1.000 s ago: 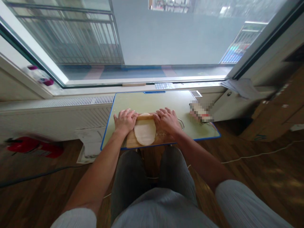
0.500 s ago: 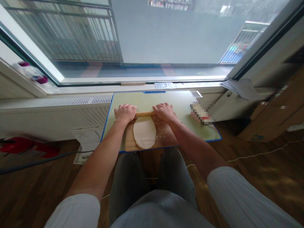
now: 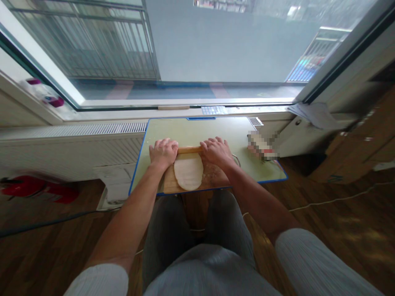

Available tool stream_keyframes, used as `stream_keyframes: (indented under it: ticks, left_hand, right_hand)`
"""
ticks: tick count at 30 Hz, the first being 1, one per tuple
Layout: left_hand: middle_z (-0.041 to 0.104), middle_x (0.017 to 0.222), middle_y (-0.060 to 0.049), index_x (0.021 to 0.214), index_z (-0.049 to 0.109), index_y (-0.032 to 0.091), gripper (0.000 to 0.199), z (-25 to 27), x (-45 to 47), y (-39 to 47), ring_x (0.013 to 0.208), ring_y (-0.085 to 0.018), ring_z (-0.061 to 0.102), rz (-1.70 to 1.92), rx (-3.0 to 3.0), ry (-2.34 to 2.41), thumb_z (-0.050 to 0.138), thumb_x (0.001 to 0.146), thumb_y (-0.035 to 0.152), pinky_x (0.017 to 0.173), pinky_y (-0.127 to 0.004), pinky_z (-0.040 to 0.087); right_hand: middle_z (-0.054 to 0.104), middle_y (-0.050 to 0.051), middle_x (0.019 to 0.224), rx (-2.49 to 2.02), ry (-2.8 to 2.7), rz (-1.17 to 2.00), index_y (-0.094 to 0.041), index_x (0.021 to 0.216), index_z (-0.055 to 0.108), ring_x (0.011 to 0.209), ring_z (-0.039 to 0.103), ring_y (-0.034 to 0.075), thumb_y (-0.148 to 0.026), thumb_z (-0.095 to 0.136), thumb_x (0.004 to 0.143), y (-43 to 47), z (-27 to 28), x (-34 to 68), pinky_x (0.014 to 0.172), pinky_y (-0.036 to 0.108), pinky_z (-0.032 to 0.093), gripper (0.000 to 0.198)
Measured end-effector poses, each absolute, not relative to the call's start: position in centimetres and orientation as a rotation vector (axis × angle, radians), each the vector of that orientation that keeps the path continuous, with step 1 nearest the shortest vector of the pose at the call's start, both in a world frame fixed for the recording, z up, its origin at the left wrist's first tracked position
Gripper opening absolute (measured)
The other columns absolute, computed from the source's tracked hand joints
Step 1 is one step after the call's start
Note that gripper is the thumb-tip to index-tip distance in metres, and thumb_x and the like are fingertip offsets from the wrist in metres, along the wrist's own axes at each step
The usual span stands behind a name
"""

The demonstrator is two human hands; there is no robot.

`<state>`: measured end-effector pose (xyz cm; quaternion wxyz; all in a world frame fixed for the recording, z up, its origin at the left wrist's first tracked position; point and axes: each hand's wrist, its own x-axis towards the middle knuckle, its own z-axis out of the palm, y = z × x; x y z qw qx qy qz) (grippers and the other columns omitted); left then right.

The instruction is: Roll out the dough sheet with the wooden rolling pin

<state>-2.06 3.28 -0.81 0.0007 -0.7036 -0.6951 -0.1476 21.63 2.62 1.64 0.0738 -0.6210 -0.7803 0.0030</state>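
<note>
A wooden rolling pin (image 3: 189,150) lies crosswise over the far end of a flat oval of dough (image 3: 189,172). My left hand (image 3: 164,151) is closed over the pin's left end, and my right hand (image 3: 217,151) over its right end. Both ends are hidden under my fingers. The dough rests on a wooden board (image 3: 216,177) with flour smears at its right side. That board lies on a pale green table (image 3: 173,128) with a blue edge.
Blurred-out small items (image 3: 262,146) sit on the table's right side. Beyond the table are a radiator (image 3: 92,130) and a large window. A bottle with purple parts (image 3: 46,93) stands on the sill at left. A red fire extinguisher (image 3: 40,189) is on the floor, and a cardboard box (image 3: 354,152) is at right.
My hands and the rolling pin have shifted slightly toward me. The dough's near end appears a little higher in view.
</note>
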Motion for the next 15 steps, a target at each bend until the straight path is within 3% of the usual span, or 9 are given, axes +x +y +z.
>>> stream_keyframes:
  ticks: [3,9,15]
  left_hand:
    - [0.067,0.156,-0.006,0.121,0.079,0.033,0.047,-1.0,-2.1,2.2,0.141,-0.034,0.057,-0.508,-2.216,-2.171,0.035,0.109,0.045,0.116,-0.059,0.042]
    - [0.069,0.153,-0.007,0.139,0.073,0.029,0.052,-1.4,-2.2,-0.2,0.144,-0.032,0.056,-0.644,-2.25,-2.144,0.035,0.11,0.05,0.122,-0.055,0.039]
    - [0.064,0.16,-0.007,0.148,0.068,0.029,0.055,-2.1,-2.5,-2.2,0.149,-0.031,0.053,-0.687,-2.268,-2.108,0.034,0.111,0.053,0.126,-0.054,0.036]
  right_hand:
    - [0.073,0.01,0.137,-1.903,-2.298,0.034,-0.027,0.125,0.074,0.133,0.055,0.032,-0.049,0.03,0.117,1.3,1.8,21.6,0.111,0.05,0.042,0.05]
    - [0.059,0.012,0.162,-1.884,-2.245,0.088,-0.022,0.15,0.063,0.147,0.048,0.032,-0.049,0.033,0.117,-0.8,1.6,21.7,0.122,0.052,0.034,0.051]
    - [0.051,0.01,0.17,-1.89,-2.185,0.135,-0.02,0.159,0.055,0.159,0.038,0.031,-0.05,0.037,0.116,-2.8,0.9,21.9,0.132,0.052,0.026,0.056]
